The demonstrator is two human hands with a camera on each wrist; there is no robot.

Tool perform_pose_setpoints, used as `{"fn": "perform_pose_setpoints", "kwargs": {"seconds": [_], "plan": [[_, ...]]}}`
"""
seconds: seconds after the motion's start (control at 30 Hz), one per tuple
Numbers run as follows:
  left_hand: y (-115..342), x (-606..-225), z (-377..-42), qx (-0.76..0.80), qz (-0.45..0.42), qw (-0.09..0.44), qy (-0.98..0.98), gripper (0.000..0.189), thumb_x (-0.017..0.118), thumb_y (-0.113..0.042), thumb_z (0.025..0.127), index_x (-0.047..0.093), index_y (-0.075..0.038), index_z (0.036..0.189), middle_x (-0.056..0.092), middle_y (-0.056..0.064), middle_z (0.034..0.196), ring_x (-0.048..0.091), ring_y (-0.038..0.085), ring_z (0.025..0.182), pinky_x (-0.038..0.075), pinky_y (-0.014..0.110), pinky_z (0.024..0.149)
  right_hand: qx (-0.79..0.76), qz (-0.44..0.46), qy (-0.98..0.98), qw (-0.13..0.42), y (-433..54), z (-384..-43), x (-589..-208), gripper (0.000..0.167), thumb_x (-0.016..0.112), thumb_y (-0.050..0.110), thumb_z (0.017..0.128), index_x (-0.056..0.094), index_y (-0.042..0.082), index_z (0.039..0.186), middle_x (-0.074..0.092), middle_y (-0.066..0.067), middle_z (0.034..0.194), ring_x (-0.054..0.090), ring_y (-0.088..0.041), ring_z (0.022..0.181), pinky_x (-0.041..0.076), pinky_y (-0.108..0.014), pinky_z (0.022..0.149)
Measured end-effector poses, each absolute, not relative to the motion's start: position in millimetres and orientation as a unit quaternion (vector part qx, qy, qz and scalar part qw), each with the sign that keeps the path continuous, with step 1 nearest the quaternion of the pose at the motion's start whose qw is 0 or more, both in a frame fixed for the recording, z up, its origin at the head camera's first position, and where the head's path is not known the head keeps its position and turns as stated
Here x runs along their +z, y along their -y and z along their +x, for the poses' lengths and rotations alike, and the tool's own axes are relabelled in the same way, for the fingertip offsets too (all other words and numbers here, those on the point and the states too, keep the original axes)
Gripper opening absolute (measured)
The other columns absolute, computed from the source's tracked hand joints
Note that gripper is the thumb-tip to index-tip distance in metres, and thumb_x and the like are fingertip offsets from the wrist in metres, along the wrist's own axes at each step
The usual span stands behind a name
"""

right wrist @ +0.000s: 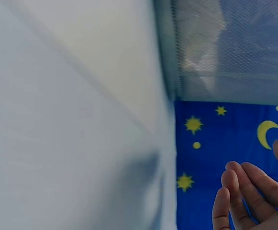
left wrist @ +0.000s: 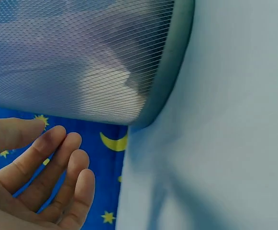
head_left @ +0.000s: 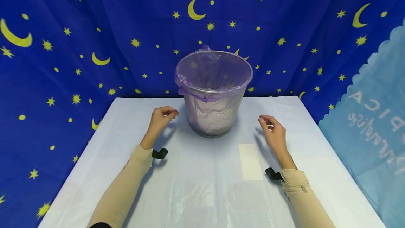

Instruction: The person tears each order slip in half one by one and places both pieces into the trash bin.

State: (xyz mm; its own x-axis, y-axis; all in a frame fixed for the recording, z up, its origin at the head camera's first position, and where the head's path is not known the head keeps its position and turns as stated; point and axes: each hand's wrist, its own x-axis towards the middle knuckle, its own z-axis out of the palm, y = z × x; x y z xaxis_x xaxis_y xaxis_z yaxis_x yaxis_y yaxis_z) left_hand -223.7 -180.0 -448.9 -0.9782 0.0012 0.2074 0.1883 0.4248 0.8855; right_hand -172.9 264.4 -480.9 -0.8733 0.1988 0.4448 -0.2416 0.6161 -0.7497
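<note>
A round mesh wastebasket (head_left: 212, 115) stands upright toward the back of the table. A thin purple bin liner (head_left: 202, 94) lines it and is folded over its rim, with a bunched bit at the left. My left hand (head_left: 162, 118) hovers just left of the basket, fingers loosely bent and holding nothing. In the left wrist view its fingers (left wrist: 72, 167) are spread a little beside the mesh wall. To the right of the basket, farther off, my right hand (head_left: 273, 133) hangs above the table, fingers relaxed and nothing in them.
A pale rectangular patch (head_left: 250, 162) lies on the white table (head_left: 142, 200) in front of the basket. A blue curtain (head_left: 126, 17) with moons and stars rises behind and at the left. Light blue cloth (head_left: 379, 122) with lettering hangs at the right.
</note>
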Motion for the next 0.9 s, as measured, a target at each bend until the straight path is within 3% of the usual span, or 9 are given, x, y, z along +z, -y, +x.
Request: {"fn": "perform_pose_setpoints", "kwargs": {"seconds": [0.2,0.4,0.53,0.6,0.7,0.8,0.9], "plan": [[172,-466,-219,-0.563,-0.043,0.060,0.823,0.017,0.074,-0.015,0.097,0.080,-0.001,0.104,0.077,0.023,0.100,0.071,0.033,0.086,0.059,0.036,0.073,0.431,0.022,0.867,0.247,-267,-170,-496,0.026,0.065,0.026,0.106,0.075,0.007,0.122,0.078,-0.013,0.109,0.068,-0.020,0.096,0.046,-0.008,0.080],[169,-493,-208,-0.565,-0.012,0.047,0.823,0.017,0.078,-0.018,0.095,0.082,-0.003,0.101,0.080,0.009,0.096,0.069,0.015,0.082,0.052,0.024,0.075,0.444,0.029,0.868,0.219,-271,-166,-507,0.029,0.067,0.028,0.106,0.074,0.007,0.124,0.077,-0.013,0.110,0.071,-0.024,0.096,0.047,-0.006,0.079],[169,-508,-201,-0.577,-0.012,0.059,0.815,0.013,0.078,-0.016,0.095,0.083,-0.004,0.096,0.081,0.007,0.095,0.069,0.009,0.085,0.051,0.022,0.081,0.437,0.039,0.876,0.202,-271,-162,-516,0.030,0.069,0.028,0.104,0.074,0.006,0.125,0.077,-0.012,0.111,0.072,-0.024,0.094,0.048,-0.006,0.077],[169,-511,-199,-0.582,-0.020,0.073,0.810,0.011,0.077,-0.015,0.094,0.083,-0.004,0.095,0.081,0.009,0.096,0.070,0.010,0.085,0.051,0.022,0.083,0.429,0.052,0.881,0.194,-269,-161,-518,0.032,0.071,0.029,0.103,0.073,0.006,0.125,0.078,-0.010,0.113,0.073,-0.024,0.095,0.052,-0.012,0.081],[169,-513,-197,-0.589,-0.022,0.085,0.803,0.012,0.078,-0.013,0.094,0.083,-0.003,0.094,0.081,0.011,0.095,0.069,0.009,0.083,0.050,0.020,0.082,0.413,0.075,0.892,0.170,-265,-159,-519,0.037,0.077,0.030,0.098,0.073,0.006,0.125,0.077,-0.010,0.117,0.073,-0.028,0.102,0.057,-0.030,0.090],[166,-514,-195,-0.600,-0.019,0.093,0.794,0.013,0.077,-0.011,0.094,0.081,0.001,0.093,0.080,0.012,0.092,0.067,0.007,0.080,0.049,0.018,0.081,0.380,0.103,0.907,0.146,-260,-156,-517,0.044,0.086,0.030,0.091,0.073,0.006,0.125,0.075,-0.013,0.121,0.070,-0.034,0.111,0.054,-0.050,0.099],[159,-515,-194,-0.607,-0.021,0.095,0.788,0.012,0.076,-0.008,0.094,0.080,0.004,0.092,0.079,0.013,0.089,0.066,0.005,0.077,0.049,0.017,0.079,0.348,0.131,0.921,0.114,-257,-155,-513,0.053,0.091,0.031,0.084,0.073,0.007,0.127,0.072,-0.015,0.127,0.064,-0.037,0.121,0.048,-0.057,0.106]]}}
